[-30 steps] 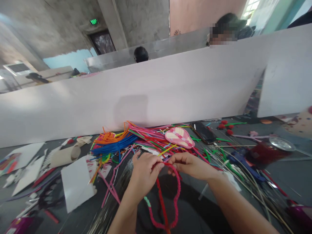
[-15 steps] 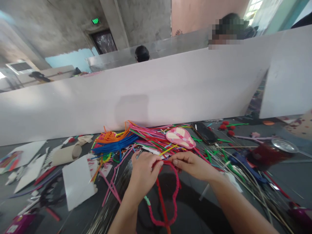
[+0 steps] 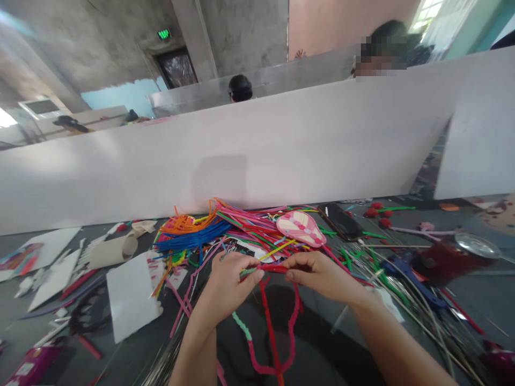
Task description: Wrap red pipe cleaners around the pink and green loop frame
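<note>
Through the head camera I see a long white panel (image 3: 225, 145) standing beyond my grip and sloping across the view. The dark bench (image 3: 333, 354) spreads beneath both hands. Just past the grip lies a heap of coloured fuzzy stems (image 3: 201, 239), blue, orange, pink and green.

My left hand (image 3: 235, 276) and right hand (image 3: 317, 273) face each other, thumbs and fingertips pinched together on the two ends of one short crimson span (image 3: 274, 268), almost level between them. Below the grip, a pink strand (image 3: 292, 338) makes a wavy U, mint green at its left end. A straight red stem (image 3: 269, 324) runs down between the hands and crosses the bottom of that U. How the pieces join, the fingers hide.

I judge the strand very light, plush outside, bendable as if wired, and hardly slippery; a hard squeeze would likely crush the pile. I would hold it by thumb and forefinger close to the crimson span, leaving the U free.

A mint-green tip (image 3: 247, 272) shows at the left grip.
</note>
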Motion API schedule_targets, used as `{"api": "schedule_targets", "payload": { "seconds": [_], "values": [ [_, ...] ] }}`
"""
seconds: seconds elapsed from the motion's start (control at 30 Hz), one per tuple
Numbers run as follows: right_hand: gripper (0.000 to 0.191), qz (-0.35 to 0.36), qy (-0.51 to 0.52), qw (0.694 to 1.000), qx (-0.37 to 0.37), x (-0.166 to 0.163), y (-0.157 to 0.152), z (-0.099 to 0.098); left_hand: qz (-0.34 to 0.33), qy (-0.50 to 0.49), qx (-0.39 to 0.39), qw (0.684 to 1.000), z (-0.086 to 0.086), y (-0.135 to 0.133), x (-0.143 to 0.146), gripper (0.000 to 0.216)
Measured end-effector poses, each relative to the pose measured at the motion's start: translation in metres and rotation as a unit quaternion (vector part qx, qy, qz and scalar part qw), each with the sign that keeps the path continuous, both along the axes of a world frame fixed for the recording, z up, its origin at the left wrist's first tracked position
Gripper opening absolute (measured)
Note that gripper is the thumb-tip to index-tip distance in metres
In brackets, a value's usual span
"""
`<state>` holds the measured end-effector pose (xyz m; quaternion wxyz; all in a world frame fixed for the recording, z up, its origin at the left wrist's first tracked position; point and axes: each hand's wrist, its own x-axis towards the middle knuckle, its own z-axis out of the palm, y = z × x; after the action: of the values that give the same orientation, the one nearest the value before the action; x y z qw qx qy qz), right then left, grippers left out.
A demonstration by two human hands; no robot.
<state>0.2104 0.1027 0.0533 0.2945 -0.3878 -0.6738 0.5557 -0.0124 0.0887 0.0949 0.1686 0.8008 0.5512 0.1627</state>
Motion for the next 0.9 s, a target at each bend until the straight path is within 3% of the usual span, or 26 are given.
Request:
{"api": "schedule_targets", "payload": {
  "seconds": [0.9],
  "values": [
    [0.019,-0.02,-0.039,0.998,0.039,0.0018,-0.0003,-0.0073,-0.043,-0.031,-0.062,0.997,-0.002,0.0064,0.0009,0.02]
  ]
}}
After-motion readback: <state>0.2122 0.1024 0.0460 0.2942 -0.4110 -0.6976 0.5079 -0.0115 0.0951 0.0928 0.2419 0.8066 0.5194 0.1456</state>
